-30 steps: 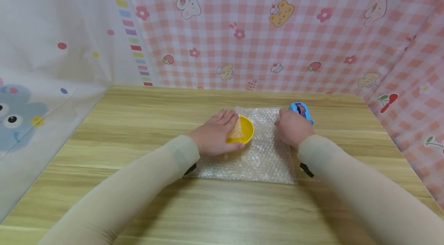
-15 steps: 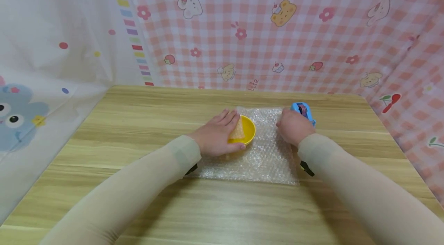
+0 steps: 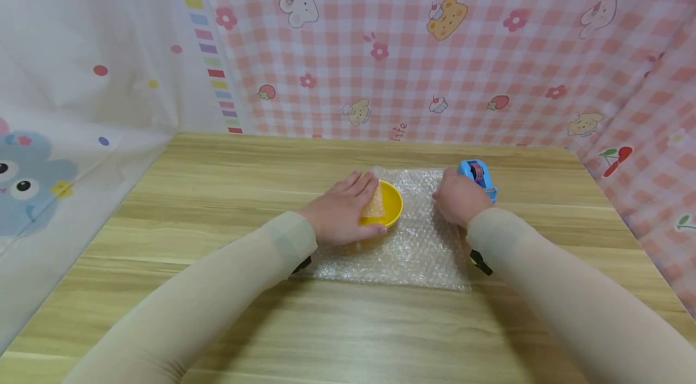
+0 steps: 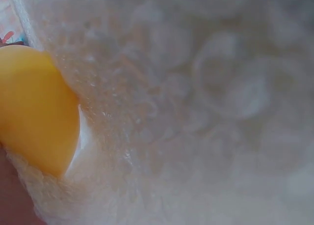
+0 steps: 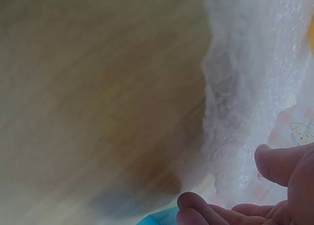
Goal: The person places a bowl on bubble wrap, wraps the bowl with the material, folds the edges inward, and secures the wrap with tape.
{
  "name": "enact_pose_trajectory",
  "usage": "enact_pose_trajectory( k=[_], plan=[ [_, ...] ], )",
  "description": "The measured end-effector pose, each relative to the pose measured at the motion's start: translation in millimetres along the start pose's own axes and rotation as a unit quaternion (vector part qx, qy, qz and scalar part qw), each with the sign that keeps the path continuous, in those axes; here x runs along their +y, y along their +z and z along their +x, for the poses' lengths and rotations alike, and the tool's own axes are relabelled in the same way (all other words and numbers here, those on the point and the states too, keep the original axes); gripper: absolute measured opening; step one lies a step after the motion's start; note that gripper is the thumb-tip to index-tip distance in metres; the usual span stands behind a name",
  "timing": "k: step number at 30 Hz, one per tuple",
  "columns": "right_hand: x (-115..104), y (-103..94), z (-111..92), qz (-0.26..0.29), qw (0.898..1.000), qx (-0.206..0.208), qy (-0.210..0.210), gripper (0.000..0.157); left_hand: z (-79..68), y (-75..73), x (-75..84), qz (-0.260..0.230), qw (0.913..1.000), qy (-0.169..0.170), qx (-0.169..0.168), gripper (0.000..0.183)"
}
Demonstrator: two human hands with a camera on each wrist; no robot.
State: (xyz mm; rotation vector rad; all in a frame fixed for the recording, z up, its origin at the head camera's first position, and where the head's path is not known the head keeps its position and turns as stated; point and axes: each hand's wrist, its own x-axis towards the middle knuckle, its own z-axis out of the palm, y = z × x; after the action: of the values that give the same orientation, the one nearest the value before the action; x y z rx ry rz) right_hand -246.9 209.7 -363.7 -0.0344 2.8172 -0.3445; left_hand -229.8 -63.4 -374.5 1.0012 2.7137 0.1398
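Observation:
A yellow bowl (image 3: 394, 205) sits on a sheet of bubble wrap (image 3: 418, 257), with a flap of the wrap folded over its left part. My left hand (image 3: 339, 209) lies on that flap with straight fingers, pressing it against the bowl, thumb by the near rim. The left wrist view has the bowl's smooth outside (image 4: 37, 109) at its left, with blurred wrap filling the rest. At the sheet's right edge is my right hand (image 3: 461, 198), fingers loosely curled. In the right wrist view its thumb (image 5: 277, 161) stands apart from the fingers, with nothing pinched between them.
A blue tape dispenser (image 3: 481, 182) stands just beyond my right hand, partly hidden by it. The wooden table (image 3: 348, 329) meets a pink checked curtain (image 3: 326, 40) at the back and a white printed one (image 3: 130, 28) on the left.

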Motion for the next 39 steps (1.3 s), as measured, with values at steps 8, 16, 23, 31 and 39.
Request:
enact_pose_trajectory(
  k=[8,16,23,31,39],
  plan=[
    [-0.7,-0.5,0.9,0.003,1.000,-0.010,0.011,0.053,1.2,-0.1,0.8,0.000,1.0000,-0.004,-0.001,0.103],
    [-3.7,-0.3,2.1,-0.001,1.000,-0.012,0.018,0.054,1.2,-0.7,1.0,0.002,1.0000,-0.007,-0.005,0.104],
    [-5.2,-0.2,2.8,0.012,1.000,-0.009,0.021,0.058,1.0,-1.4,1.0,-0.002,0.9999,-0.007,-0.008,0.105],
    [-4.6,-1.0,3.6,0.033,0.999,0.000,0.016,0.068,0.2,-2.2,2.1,-0.008,0.9999,-0.007,-0.005,0.104],
    [-4.6,-2.1,4.7,0.070,0.997,0.003,0.035,0.075,-1.5,-3.4,2.8,-0.001,0.9999,-0.008,-0.009,0.105]
  ],
)
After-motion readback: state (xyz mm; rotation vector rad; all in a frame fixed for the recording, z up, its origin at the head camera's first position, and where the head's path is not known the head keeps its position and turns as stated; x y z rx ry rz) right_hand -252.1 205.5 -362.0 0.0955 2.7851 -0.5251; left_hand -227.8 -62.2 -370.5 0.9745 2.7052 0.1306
